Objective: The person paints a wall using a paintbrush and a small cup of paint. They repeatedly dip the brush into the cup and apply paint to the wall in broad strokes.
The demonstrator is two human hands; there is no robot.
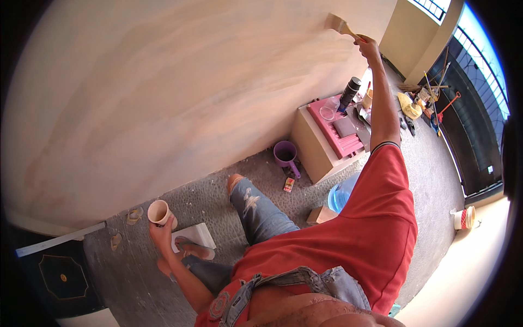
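With the arm stretched far out at the upper right, my right hand [367, 47] grips the handle of a flat paintbrush [336, 23]. The brush's bristles are at the wall [196, 90], which shows broad streaks of pinkish and brownish tone. My left hand [162, 235] holds a pale cup [158, 212] at the lower left, its open top facing me; what lies inside is not clear. Below that cup, a foot in a flip-flop [196, 248] rests on a white block or board [206, 236] on the floor.
A purple dipper [285, 152] stands near a box-like ledge bearing a pink slatted plastic piece [322, 122], a dark spray can [350, 92] and a clear cup [329, 108]. A blue water bottle [341, 194] and a cardboard box [320, 215] are beside me. Tools and bags lie near the dark gate [470, 118].
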